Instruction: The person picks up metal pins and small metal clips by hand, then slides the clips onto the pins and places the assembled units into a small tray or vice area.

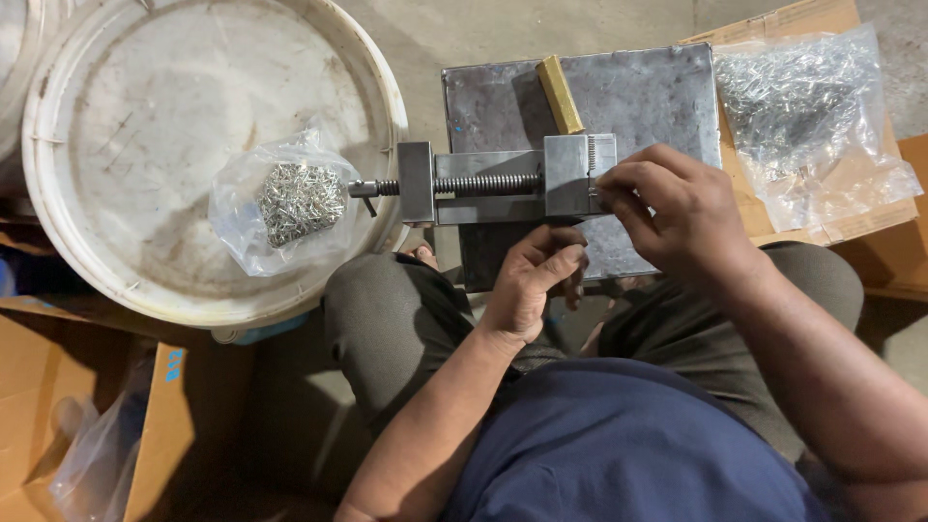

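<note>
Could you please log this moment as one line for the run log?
right hand: fingertips at vise jaw | left hand: curled below vise, contents unclear | vise on steel plate | bag of small metal parts on bucket lid

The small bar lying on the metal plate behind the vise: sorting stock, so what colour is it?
The bar is yellow-gold, like brass; head view.

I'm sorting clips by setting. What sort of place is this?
Probably a small workshop or piecework spot on a concrete floor: a grey steel bench vise on a metal plate, clear plastic bags of small silvery metal parts, and brown cardboard boxes around the seated person.
</note>
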